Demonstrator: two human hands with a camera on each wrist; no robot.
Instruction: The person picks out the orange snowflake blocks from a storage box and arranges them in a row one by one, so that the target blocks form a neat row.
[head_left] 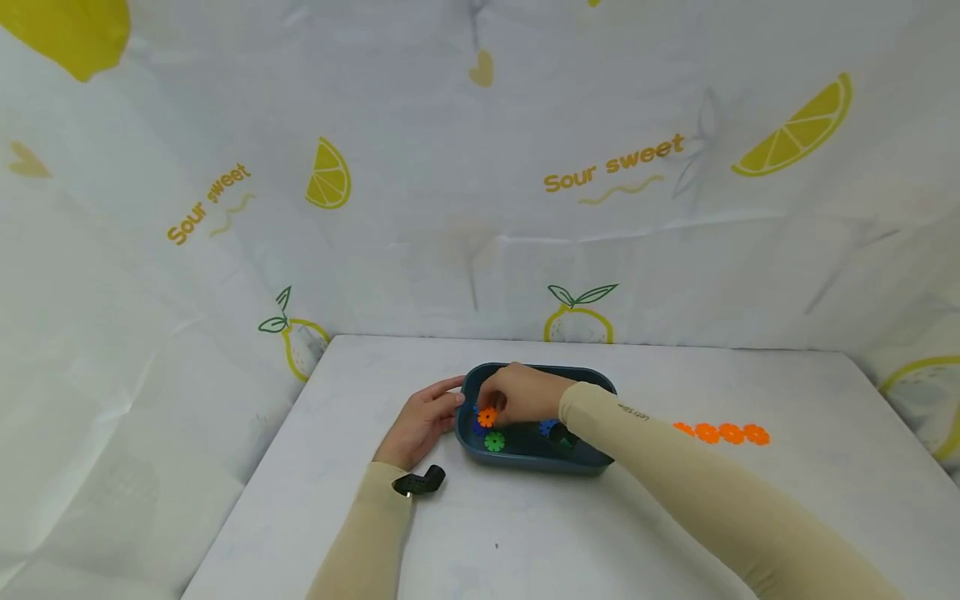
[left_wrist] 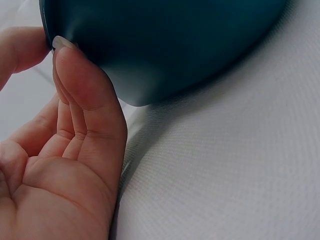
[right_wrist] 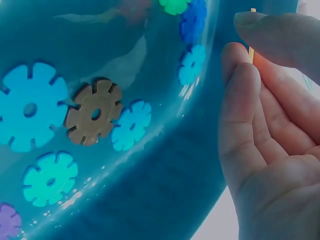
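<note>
A dark teal oval tray (head_left: 528, 461) stands on the table with several notched plastic discs inside. My left hand (head_left: 422, 421) grips the tray's left end, thumb and finger meeting at its rim in the left wrist view. Over the left part of the tray, my right hand (head_left: 525, 393) pinches an orange notched disc (head_left: 487, 417) between thumb and fingers. That disc shows edge-on in the right wrist view. Below it lies a green disc (head_left: 494, 441). The right wrist view also shows a brown disc (right_wrist: 94, 112), a large blue disc (right_wrist: 31, 107) and a turquoise disc (right_wrist: 50, 179).
Several orange discs (head_left: 731, 433) lie in a row on the white table (head_left: 495, 517), right of the tray and partly behind my right forearm. A lemon-printed white cloth (head_left: 450, 250) hangs behind the table and at its sides.
</note>
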